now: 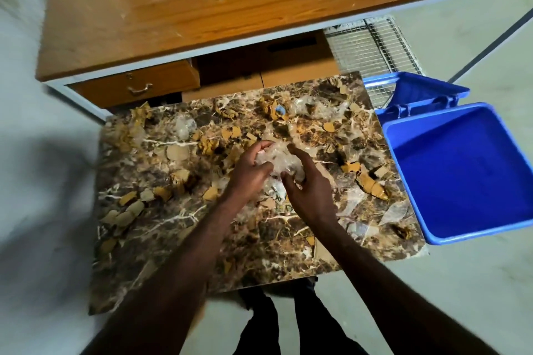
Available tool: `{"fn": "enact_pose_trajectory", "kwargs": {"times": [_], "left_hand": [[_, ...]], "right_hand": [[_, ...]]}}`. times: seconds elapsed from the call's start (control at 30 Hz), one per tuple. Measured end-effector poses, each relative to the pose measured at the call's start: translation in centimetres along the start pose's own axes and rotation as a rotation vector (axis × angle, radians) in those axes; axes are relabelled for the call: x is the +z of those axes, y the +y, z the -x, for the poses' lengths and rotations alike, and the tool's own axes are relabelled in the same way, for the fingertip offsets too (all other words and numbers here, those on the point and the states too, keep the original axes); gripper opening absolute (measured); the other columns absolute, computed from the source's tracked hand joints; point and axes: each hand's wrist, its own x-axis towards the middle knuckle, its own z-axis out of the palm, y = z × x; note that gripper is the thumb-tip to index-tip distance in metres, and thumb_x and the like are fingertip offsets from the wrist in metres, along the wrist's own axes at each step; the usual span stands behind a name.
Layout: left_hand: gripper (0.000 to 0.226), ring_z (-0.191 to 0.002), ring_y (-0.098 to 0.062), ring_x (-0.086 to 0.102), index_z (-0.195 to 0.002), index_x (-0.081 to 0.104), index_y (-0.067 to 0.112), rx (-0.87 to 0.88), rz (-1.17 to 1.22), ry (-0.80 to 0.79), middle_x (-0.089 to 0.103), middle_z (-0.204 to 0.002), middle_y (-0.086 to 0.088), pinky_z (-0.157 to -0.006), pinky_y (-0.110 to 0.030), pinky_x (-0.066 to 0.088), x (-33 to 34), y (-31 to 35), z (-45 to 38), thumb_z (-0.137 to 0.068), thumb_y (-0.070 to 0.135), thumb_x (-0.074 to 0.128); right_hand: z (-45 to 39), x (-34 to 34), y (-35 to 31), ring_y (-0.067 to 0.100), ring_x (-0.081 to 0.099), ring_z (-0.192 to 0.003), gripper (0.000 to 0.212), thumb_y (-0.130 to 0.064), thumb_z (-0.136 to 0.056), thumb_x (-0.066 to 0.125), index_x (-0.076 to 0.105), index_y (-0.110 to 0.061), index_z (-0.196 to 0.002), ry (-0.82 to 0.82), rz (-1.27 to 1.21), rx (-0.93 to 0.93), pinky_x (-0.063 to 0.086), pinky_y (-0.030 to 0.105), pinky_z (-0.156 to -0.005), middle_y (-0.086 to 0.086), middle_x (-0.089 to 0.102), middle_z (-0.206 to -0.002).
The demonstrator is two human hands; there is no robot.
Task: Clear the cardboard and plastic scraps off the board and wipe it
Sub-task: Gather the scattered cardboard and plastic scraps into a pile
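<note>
Two hands meet over the middle of the marble-patterned board (178,228); I read the left hand (249,173) with its fingers (261,147) curled round a crumpled wad of clear plastic (278,163), and the right hand (310,190) cupping the same wad from the 3 o'clock side, its fingers bent against it; both hands thus grip the one wad, held just above the board surface. Cardboard scraps (370,186), tan and torn, lie scattered across nearly the whole board, thickest toward 12 o'clock and along the 9 o'clock edge; further clear plastic scraps (183,127) lie among them, one at 11 o'clock, another sheet (395,212) near the 4 o'clock corner. A blue bin (461,176) stands at 3 o'clock, touching or just beside the board's edge; I cannot tell which; its lid (418,88) is hinged back toward 1 o'clock. A wooden bench (202,3) spans the 12 o'clock side, with a drawer (135,85) below at 11 o'clock and a wire mesh rack (369,46) beneath it at 1 o'clock; the board rests low, over a grey floor (43,153).
</note>
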Motion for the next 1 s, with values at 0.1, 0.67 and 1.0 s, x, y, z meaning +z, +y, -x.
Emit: {"fn": "enact_pose_trajectory", "kwargs": {"times": [0.1,0.67,1.0], "left_hand": [[0.046,-0.093,-0.002,0.071,-0.133,0.062,0.031,0.05,-0.01,0.066,0.067,-0.121,0.016,-0.084,-0.036,0.064,-2.1,-0.4,-0.2,-0.095,0.007,0.069],[0.064,-0.135,-0.033,0.056,-0.16,0.034,0.03,0.056,-0.31,0.153,0.046,-0.159,-0.007,-0.099,-0.047,0.057,-6.2,-6.1,-2.0,-0.103,0.021,0.063],[0.077,-0.149,-0.041,0.039,-0.154,-0.019,0.063,0.089,-0.202,0.112,-0.006,-0.175,0.004,-0.102,-0.067,0.051,-3.7,-9.9,-2.4,-0.101,0.07,0.036]], "right_hand": [[-1.5,2.2,-1.1,0.001,0.071,-0.07,0.058,-0.038,-0.101,0.072,0.047,-0.036,-0.153,-0.034,-0.002,-0.058,0.047,0.005,-0.062,-0.007,0.077,-0.105],[-8.1,6.9,1.3,0.033,0.064,-0.121,0.075,0.018,-0.09,0.059,0.053,-0.021,-0.154,-0.214,0.417,-0.271,0.058,0.032,-0.081,0.015,0.055,-0.152],[-7.0,9.0,4.3,0.037,-0.02,-0.16,0.09,-0.059,-0.1,0.047,-0.009,-0.041,-0.168,-0.621,0.522,-0.054,0.003,0.06,-0.13,0.007,-0.023,-0.175]]}}
